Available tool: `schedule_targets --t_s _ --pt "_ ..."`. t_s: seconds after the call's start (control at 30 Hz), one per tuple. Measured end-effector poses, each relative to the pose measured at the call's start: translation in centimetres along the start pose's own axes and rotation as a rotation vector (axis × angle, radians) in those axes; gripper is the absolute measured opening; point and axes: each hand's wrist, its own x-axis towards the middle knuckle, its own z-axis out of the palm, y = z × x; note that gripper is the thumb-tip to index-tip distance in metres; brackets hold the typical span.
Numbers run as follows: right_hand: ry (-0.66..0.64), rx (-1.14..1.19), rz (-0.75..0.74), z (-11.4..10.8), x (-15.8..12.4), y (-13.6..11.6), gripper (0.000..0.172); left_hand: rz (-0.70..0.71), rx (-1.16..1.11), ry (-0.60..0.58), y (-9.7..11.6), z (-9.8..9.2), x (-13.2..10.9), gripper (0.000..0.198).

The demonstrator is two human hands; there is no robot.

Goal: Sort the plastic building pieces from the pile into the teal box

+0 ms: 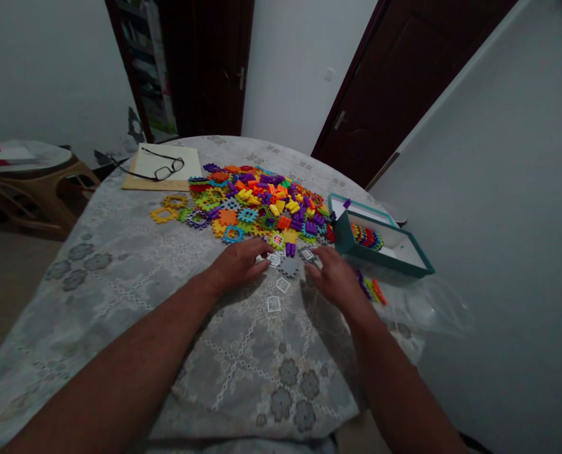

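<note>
Resting palm-down just short of the pile (262, 202), my left hand (238, 261) and right hand (335, 277) lie open and grip nothing. They flank a grey tile (289, 267) that sits clear of the pile, reachable from both sides. White windows (274, 304) lie nearer me. The box (380, 243) crowds the pile's right, and the glasses (164, 167) are at its far left.

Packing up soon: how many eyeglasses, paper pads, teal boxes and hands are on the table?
Eyeglasses: 1
Paper pad: 1
Teal box: 1
Hands: 2, left hand and right hand
Total: 5
</note>
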Motion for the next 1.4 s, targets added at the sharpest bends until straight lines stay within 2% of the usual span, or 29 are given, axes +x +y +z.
schedule_targets --t_s 0.1,0.17,0.27,0.33,0.43,0.5,0.6,0.73,0.8,0.9,1.03,1.1,1.2,1.3,1.4 --pt "-0.049 -0.126 0.153 2.6 1.8 -1.7 0.049 0.032 0.008 -0.038 0.0 0.2 -0.1 0.025" --pt "-0.078 -0.157 0.218 3.6 2.4 -2.1 0.044 0.042 0.008 -0.060 0.2 0.2 -0.1 0.025" --pt "-0.077 -0.129 0.240 4.1 2.6 -1.4 0.042 0.028 0.008 -0.092 0.5 0.2 -0.1 0.024" --pt "-0.014 -0.059 0.223 4.2 2.3 -0.6 0.047 0.006 0.002 -0.100 0.7 0.1 -0.1 0.025" --pt "0.132 0.112 0.096 4.1 1.6 -0.3 0.050 -0.040 -0.040 -0.062 1.0 0.0 0.0 0.029" --pt "0.162 0.229 -0.040 4.1 1.1 -1.1 0.052 -0.081 -0.092 -0.026 1.2 0.0 0.1 0.032" --pt "0.097 0.320 -0.217 4.1 0.5 -3.2 0.056 -0.148 -0.179 0.002 1.4 -0.2 0.2 0.033" --pt "0.036 0.331 -0.326 4.2 0.2 -5.1 0.060 -0.185 -0.282 -0.041 1.3 -0.7 0.4 0.027" --pt "0.066 0.322 -0.297 4.3 0.2 -5.1 0.058 -0.212 -0.300 -0.043 1.1 -1.1 0.4 0.023" --pt "0.110 0.184 -0.118 4.3 0.0 -4.5 0.045 -0.270 -0.288 -0.033 0.7 -1.8 0.3 0.016" --pt "-0.045 -0.046 0.103 4.3 -0.2 -3.9 0.026 -0.265 -0.219 -0.118 0.7 -2.1 -0.1 0.011" --pt "-0.088 -0.046 0.131 4.4 -0.2 -3.7 0.024 -0.249 -0.173 -0.171 0.9 -2.1 -0.2 0.010" --pt "-0.077 0.053 0.139 4.7 0.0 -3.2 0.020 -0.258 -0.159 -0.247 1.3 -2.2 -0.2 0.010" --pt "-0.056 0.185 0.141 5.0 0.3 -2.8 0.025 -0.273 -0.202 -0.300 1.4 -2.4 -0.1 0.012" --pt "-0.060 0.300 0.107 5.2 0.3 -2.9 0.042 -0.282 -0.210 -0.318 1.3 -2.3 0.0 0.013"
